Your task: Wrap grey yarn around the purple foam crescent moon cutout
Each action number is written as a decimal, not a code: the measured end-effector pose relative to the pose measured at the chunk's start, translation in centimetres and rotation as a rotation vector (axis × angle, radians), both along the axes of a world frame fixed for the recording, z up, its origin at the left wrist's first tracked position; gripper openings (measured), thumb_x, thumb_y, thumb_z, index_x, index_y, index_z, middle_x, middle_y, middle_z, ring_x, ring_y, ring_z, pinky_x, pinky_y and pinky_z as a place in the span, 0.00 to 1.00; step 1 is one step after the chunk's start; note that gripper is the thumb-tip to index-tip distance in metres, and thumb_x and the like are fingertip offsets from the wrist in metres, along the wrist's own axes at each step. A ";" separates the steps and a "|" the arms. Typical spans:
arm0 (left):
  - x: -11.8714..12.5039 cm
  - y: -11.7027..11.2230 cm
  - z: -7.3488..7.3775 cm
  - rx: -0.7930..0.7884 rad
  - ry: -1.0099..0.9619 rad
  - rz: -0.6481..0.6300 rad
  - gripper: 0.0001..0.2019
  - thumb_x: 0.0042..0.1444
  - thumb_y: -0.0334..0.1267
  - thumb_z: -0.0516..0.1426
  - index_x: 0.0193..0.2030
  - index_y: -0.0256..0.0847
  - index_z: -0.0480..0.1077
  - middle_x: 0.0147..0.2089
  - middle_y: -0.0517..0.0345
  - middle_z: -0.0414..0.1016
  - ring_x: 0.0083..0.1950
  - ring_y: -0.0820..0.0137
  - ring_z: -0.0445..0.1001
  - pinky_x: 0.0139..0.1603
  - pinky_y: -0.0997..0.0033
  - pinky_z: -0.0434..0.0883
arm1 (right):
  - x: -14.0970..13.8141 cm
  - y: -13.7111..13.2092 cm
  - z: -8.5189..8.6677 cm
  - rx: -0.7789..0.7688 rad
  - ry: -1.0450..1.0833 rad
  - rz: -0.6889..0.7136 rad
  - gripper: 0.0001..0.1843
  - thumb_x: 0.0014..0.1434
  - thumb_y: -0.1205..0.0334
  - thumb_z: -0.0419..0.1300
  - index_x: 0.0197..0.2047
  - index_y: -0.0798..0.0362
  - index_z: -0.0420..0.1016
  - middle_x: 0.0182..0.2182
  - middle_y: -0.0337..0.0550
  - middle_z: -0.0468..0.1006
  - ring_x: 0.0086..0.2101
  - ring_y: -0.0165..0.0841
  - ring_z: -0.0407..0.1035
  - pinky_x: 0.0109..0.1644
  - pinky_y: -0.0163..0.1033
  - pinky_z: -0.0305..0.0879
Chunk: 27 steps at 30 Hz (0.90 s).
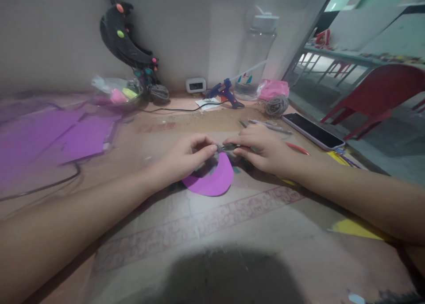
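A purple crescent-shaped cutout [212, 183] lies low over the table, its upper tip between my two hands. My left hand [194, 155] is closed in a pinch at that tip, thumb against fingers. My right hand [255, 147] is pinched just to the right of it. A short stretch of grey yarn [229, 148] appears to run between the fingertips. Blur and the fingers hide exactly how the yarn meets the cutout.
Behind the hands are a blue glue gun [222, 90], a small white clock [195, 85], a clear bottle [255, 51] and a ball of grey yarn [276, 105]. A phone [314, 130] lies right. Purple sheets [59, 133] cover the left. A dark crescent ornament [116, 36] hangs above.
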<state>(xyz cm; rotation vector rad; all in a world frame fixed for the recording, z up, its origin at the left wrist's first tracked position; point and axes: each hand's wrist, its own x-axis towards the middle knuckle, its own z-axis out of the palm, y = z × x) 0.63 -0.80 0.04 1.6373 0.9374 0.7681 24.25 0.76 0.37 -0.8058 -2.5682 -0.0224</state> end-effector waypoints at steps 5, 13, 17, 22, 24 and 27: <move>0.0 0.0 -0.1 -0.014 -0.015 -0.009 0.06 0.61 0.38 0.56 0.35 0.38 0.68 0.27 0.62 0.72 0.21 0.78 0.66 0.23 0.78 0.64 | 0.0 0.0 -0.1 -0.001 -0.026 -0.010 0.17 0.69 0.55 0.50 0.52 0.52 0.76 0.29 0.43 0.72 0.33 0.35 0.62 0.40 0.41 0.50; -0.3 0.2 -0.1 -0.027 -0.011 -0.038 0.07 0.59 0.39 0.57 0.34 0.38 0.68 0.26 0.62 0.70 0.23 0.78 0.66 0.23 0.78 0.64 | 0.1 0.1 -0.2 -0.019 -0.023 0.034 0.17 0.69 0.55 0.50 0.51 0.51 0.76 0.29 0.42 0.73 0.32 0.34 0.62 0.40 0.41 0.50; -0.3 0.2 -0.1 -0.029 -0.001 -0.049 0.07 0.59 0.38 0.57 0.33 0.37 0.68 0.26 0.63 0.69 0.23 0.78 0.65 0.23 0.78 0.63 | 0.2 0.2 -0.2 -0.022 -0.037 0.045 0.17 0.69 0.55 0.49 0.50 0.51 0.76 0.29 0.42 0.73 0.32 0.34 0.62 0.39 0.41 0.49; -0.4 0.3 -0.2 -0.002 0.013 -0.067 0.07 0.60 0.39 0.56 0.34 0.37 0.68 0.26 0.63 0.68 0.24 0.77 0.65 0.24 0.78 0.64 | 0.2 0.2 -0.1 -0.006 -0.052 0.044 0.17 0.69 0.55 0.50 0.50 0.52 0.76 0.28 0.42 0.72 0.31 0.33 0.61 0.38 0.40 0.49; -0.4 0.3 -0.2 0.002 0.017 -0.072 0.07 0.60 0.39 0.56 0.35 0.37 0.68 0.26 0.63 0.68 0.24 0.77 0.66 0.24 0.78 0.64 | 0.2 0.2 -0.1 -0.005 -0.062 0.031 0.17 0.69 0.56 0.49 0.50 0.52 0.77 0.28 0.42 0.73 0.31 0.33 0.60 0.38 0.40 0.49; -0.3 0.3 -0.1 0.003 0.019 -0.065 0.08 0.60 0.39 0.56 0.34 0.37 0.68 0.26 0.62 0.69 0.24 0.77 0.66 0.24 0.78 0.64 | 0.2 0.1 -0.1 -0.011 -0.061 0.020 0.17 0.69 0.56 0.49 0.49 0.52 0.77 0.28 0.42 0.73 0.31 0.33 0.61 0.38 0.40 0.50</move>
